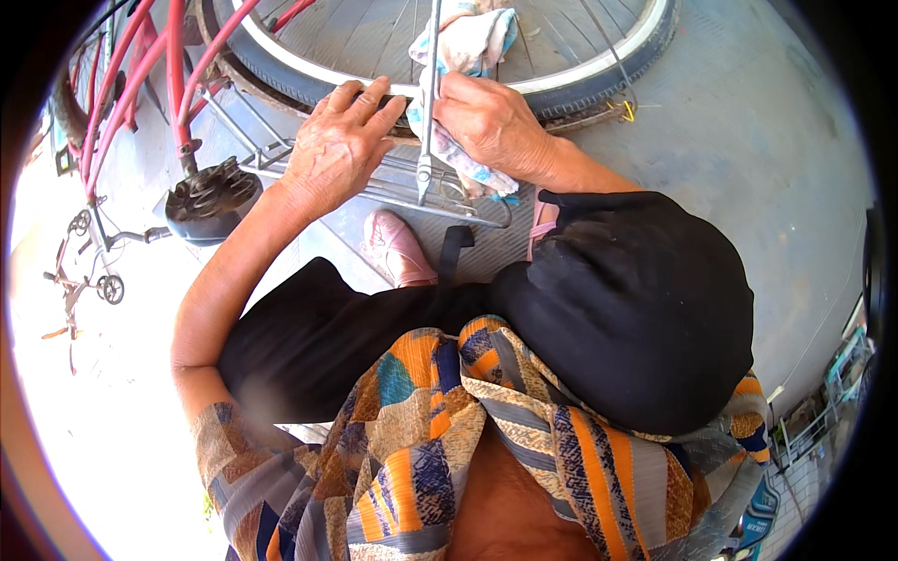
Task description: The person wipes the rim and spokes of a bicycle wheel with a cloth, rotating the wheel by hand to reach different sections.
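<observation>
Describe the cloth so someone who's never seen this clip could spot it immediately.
Find the large, white-rimmed bicycle wheel at the top of the picture. At its near edge, by a slim grey metal rod, the right hand holds the cloth. It is crumpled, pale fabric with blue patches, unlike the metal and rubber around it.

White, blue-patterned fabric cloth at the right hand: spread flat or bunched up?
Bunched up: the white, blue-patterned fabric cloth shows creases and overlapping folds above and below the right hand in the picture.

At your right hand (491, 122) are matt cloth (477, 45) and a smooth metal strut (425, 173); at your left hand (337, 148), a rough-treaded rubber tyre (580, 94).
</observation>
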`<state>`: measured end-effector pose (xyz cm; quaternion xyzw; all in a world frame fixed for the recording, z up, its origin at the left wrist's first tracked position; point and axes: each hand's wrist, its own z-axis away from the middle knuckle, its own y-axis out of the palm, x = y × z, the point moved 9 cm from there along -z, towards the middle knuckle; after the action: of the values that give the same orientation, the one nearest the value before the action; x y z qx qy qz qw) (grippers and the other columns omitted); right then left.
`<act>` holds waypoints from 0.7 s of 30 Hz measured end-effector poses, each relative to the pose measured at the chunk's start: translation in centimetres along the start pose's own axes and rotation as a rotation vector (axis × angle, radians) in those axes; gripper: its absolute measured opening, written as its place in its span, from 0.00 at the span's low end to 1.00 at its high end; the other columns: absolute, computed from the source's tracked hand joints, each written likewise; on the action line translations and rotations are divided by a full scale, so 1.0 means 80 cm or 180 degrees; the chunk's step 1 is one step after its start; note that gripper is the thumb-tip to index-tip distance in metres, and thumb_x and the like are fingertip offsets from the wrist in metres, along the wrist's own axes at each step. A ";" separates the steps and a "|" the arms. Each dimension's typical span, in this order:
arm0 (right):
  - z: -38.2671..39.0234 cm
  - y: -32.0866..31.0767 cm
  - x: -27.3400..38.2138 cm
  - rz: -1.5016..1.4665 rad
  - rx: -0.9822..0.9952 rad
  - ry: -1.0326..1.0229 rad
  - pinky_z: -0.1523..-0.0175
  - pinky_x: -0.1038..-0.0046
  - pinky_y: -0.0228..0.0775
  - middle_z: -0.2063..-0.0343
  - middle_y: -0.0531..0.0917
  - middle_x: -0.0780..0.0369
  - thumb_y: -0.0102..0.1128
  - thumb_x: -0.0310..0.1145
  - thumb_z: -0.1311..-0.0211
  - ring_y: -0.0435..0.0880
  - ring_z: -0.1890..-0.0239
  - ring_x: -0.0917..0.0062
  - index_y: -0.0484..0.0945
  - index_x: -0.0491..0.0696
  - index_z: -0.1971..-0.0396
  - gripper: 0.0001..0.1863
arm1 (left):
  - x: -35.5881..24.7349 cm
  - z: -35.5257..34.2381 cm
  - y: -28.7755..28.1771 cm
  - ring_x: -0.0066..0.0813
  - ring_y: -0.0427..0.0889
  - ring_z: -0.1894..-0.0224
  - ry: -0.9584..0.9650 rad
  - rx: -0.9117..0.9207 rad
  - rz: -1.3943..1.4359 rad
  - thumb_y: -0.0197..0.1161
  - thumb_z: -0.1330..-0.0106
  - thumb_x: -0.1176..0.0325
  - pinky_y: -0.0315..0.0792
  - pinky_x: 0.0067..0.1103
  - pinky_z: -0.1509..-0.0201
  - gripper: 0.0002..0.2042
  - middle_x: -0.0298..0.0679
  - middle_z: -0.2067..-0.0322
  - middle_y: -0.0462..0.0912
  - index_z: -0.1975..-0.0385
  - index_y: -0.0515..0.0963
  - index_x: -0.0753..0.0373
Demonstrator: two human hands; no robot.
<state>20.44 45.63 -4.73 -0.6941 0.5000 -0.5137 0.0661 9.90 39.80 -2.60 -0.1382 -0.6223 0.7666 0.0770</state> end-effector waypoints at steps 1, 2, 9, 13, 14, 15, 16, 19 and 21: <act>-0.003 0.006 -0.002 -0.0063 0.0083 0.0007 0.63 0.65 0.77 0.69 0.77 0.60 0.60 0.26 0.45 0.83 0.67 0.65 0.82 0.46 0.65 0.07 | 0.001 0.001 0.000 0.47 0.72 0.40 -0.0044 0.0050 -0.0027 0.70 0.44 0.69 0.70 0.36 0.37 0.27 0.47 0.39 0.73 0.42 0.74 0.61; -0.003 0.008 -0.003 0.0015 0.0138 -0.0017 0.63 0.65 0.77 0.69 0.77 0.60 0.60 0.27 0.44 0.83 0.67 0.65 0.82 0.46 0.64 0.08 | 0.002 0.001 0.000 0.47 0.72 0.40 -0.0080 0.0099 -0.0051 0.70 0.44 0.69 0.69 0.37 0.37 0.28 0.47 0.38 0.72 0.41 0.73 0.61; 0.009 -0.030 -0.018 0.0571 0.0426 0.0367 0.66 0.64 0.76 0.69 0.76 0.60 0.60 0.31 0.40 0.83 0.69 0.65 0.82 0.48 0.54 0.14 | -0.001 -0.003 0.006 0.45 0.70 0.40 0.0027 0.0183 0.0010 0.72 0.46 0.67 0.69 0.37 0.38 0.31 0.42 0.38 0.69 0.39 0.73 0.56; 0.010 -0.028 -0.021 0.0440 0.0377 0.0331 0.67 0.64 0.77 0.68 0.76 0.60 0.61 0.33 0.39 0.84 0.70 0.65 0.81 0.47 0.54 0.14 | -0.008 -0.012 0.008 0.44 0.70 0.40 0.0122 0.0134 0.0044 0.73 0.47 0.65 0.67 0.35 0.38 0.29 0.43 0.39 0.71 0.41 0.74 0.56; 0.007 -0.018 -0.019 0.0370 0.0411 0.0294 0.68 0.64 0.77 0.68 0.76 0.59 0.61 0.33 0.39 0.84 0.71 0.65 0.81 0.47 0.53 0.14 | -0.006 -0.013 0.010 0.45 0.70 0.40 0.0097 0.0182 0.0064 0.72 0.46 0.65 0.68 0.36 0.38 0.29 0.42 0.39 0.70 0.41 0.74 0.56; 0.001 -0.006 -0.016 0.0281 0.0442 0.0238 0.69 0.63 0.77 0.68 0.77 0.59 0.61 0.34 0.38 0.84 0.72 0.65 0.81 0.47 0.53 0.15 | -0.004 -0.011 0.009 0.45 0.70 0.40 0.0050 0.0237 0.0072 0.72 0.46 0.65 0.68 0.38 0.38 0.29 0.41 0.38 0.69 0.41 0.74 0.57; -0.004 0.003 -0.014 0.0217 0.0472 0.0203 0.70 0.63 0.77 0.68 0.77 0.59 0.60 0.34 0.38 0.84 0.73 0.65 0.80 0.47 0.53 0.15 | -0.003 -0.013 0.005 0.46 0.71 0.42 0.0051 0.0185 0.0077 0.71 0.45 0.64 0.69 0.37 0.39 0.26 0.44 0.39 0.71 0.44 0.76 0.59; -0.017 0.014 -0.011 0.0257 0.0550 0.0239 0.69 0.61 0.79 0.66 0.78 0.56 0.60 0.36 0.37 0.86 0.71 0.63 0.78 0.48 0.52 0.15 | 0.010 -0.016 -0.012 0.48 0.78 0.52 0.0029 -0.0460 0.0467 0.71 0.43 0.64 0.74 0.36 0.45 0.21 0.49 0.51 0.81 0.51 0.79 0.64; -0.020 0.023 -0.009 0.0308 0.0676 0.0259 0.68 0.60 0.79 0.65 0.78 0.56 0.59 0.35 0.37 0.86 0.70 0.63 0.78 0.47 0.53 0.14 | 0.023 -0.020 -0.016 0.47 0.80 0.55 -0.0372 -0.0475 0.0859 0.72 0.44 0.67 0.74 0.35 0.47 0.21 0.49 0.56 0.83 0.51 0.79 0.67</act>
<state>18.06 45.96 -5.55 -0.6369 0.4779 -0.5877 0.1436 8.61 42.11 -1.88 -0.1810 -0.6568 0.7283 -0.0735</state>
